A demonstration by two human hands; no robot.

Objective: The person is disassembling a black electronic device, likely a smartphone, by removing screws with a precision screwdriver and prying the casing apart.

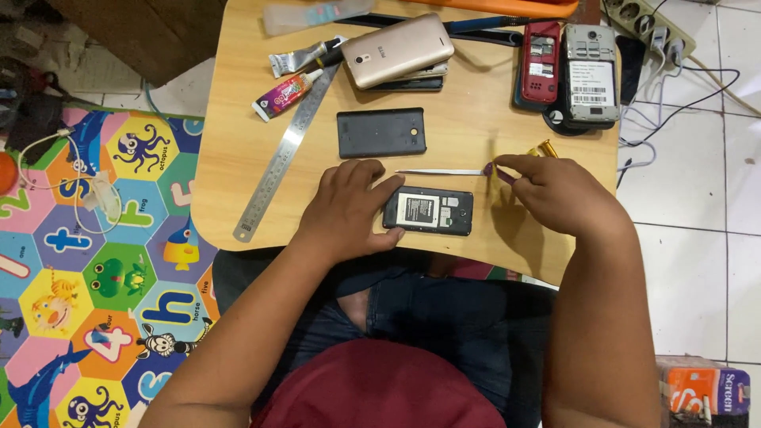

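Wooden table (pixel 238 158) sits over the person's lap, beside a colourful play mat (pixel 87 261); everything below is placed relative to the open phone. Open phone (pixel 428 211), black, back cover off, lies flat near the table's front edge. Left hand (pixel 345 212) grips its left end, thumb on the near side and fingers curled over the far side, touching it. Right hand (pixel 559 194) is just right of the phone, fingers pressed together in a pinch on the handle of a thin metal tool (pixel 440 172); the tool's shaft lies just beyond the phone, tip pointing left, whether it touches the phone cannot be told. Black cover (pixel 381 132) lies further beyond. Steel ruler (pixel 285 154) runs diagonally to the far left. Gold phone (pixel 397 50) is far beyond, glue tube (pixel 287 93) beside it. Red phone (pixel 541 52) and grey phone (pixel 590 73) lie far right, backs open.
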